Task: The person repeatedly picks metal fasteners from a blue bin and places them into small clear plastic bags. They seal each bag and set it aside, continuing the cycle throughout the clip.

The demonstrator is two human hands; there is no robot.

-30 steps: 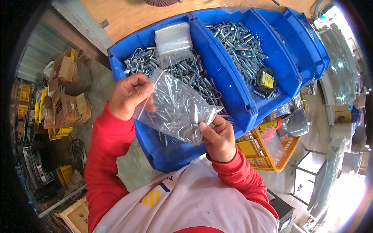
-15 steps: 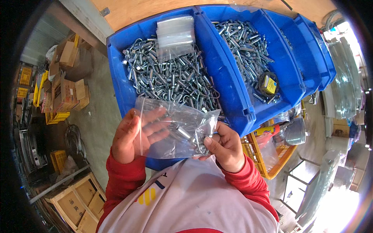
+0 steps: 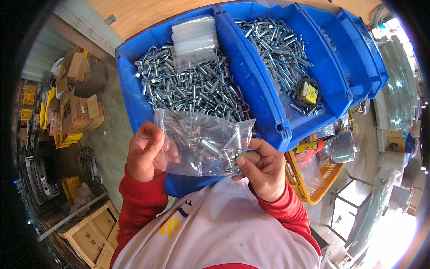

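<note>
Between my hands is a clear plastic zip bag (image 3: 186,136), held sideways with a few shiny metal bolts (image 3: 209,146) inside, most gathered toward its right end. My left hand (image 3: 145,150) is closed at the bag's left edge, its fingertips partly behind the plastic. My right hand (image 3: 265,169) pinches the right end, thumb in front, against the bolts there. Just beyond the bag, a blue bin (image 3: 127,83) holds a heap of metal bolts and hooked pieces (image 3: 192,87). On that heap lies a stack of flat clear bags (image 3: 194,42).
More blue bins (image 3: 329,58) run off to the right; the nearest holds bolts and a black-and-yellow round object (image 3: 309,93). Below them stands a yellow crate (image 3: 320,190) with bottles and plastic. Cardboard boxes (image 3: 74,110) and a wooden crate (image 3: 92,235) are on the left.
My left hand's fingers, spread behind the bag before, have curled in at its left edge. My right hand keeps its pinch. The bins have shifted slightly left in view.
</note>
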